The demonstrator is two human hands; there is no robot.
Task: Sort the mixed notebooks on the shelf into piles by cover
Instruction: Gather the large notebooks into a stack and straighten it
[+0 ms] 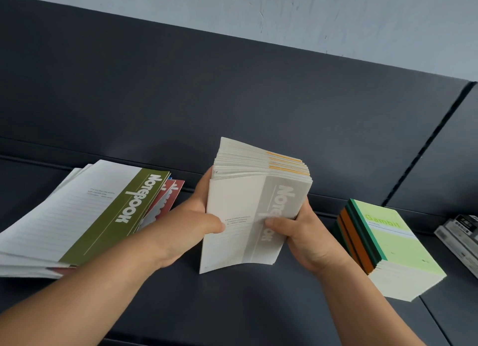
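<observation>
Notebook stack (234, 203) btwn olive pile (103, 211), Gambit pile (398, 247).

both hands (196, 216) grip grey-cover notebook stack (248, 216) above shelf (258, 307).

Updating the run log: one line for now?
left hand: grips grey-cover notebook stack | right hand: grips it | olive-cover pile: left | Gambit pile: right

L hand (192, 217), R hand (305, 238): both bare.
</observation>
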